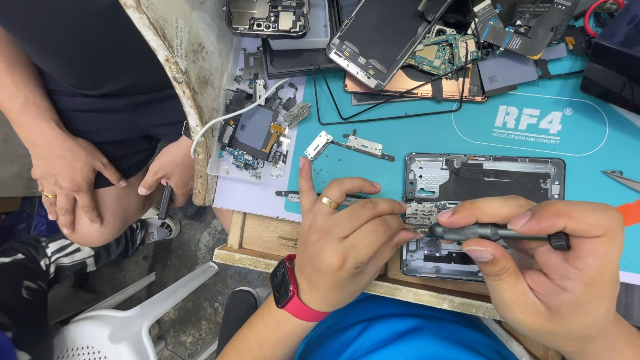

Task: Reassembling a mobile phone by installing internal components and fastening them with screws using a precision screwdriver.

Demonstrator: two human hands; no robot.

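An opened phone frame (483, 177), grey metal with its insides bare, lies on the teal work mat (433, 127) at the table's near edge. My right hand (547, 267) grips a dark precision screwdriver (493, 233) held level, its tip pointing left at the frame's lower left part. My left hand (347, 240), with a gold ring and a red wristwatch, rests on the frame's left edge, fingertips pinched close to the screwdriver tip. Whether a screw sits between those fingertips is too small to tell.
Loose metal brackets (353, 143) and small screws lie on the mat above my left hand. Phone screens, boards and frames (400, 40) pile up at the back. A tray of small parts (257, 137) sits left. Another person's hands (73, 173) rest beside the table; a white plastic chair (127, 320) stands below.
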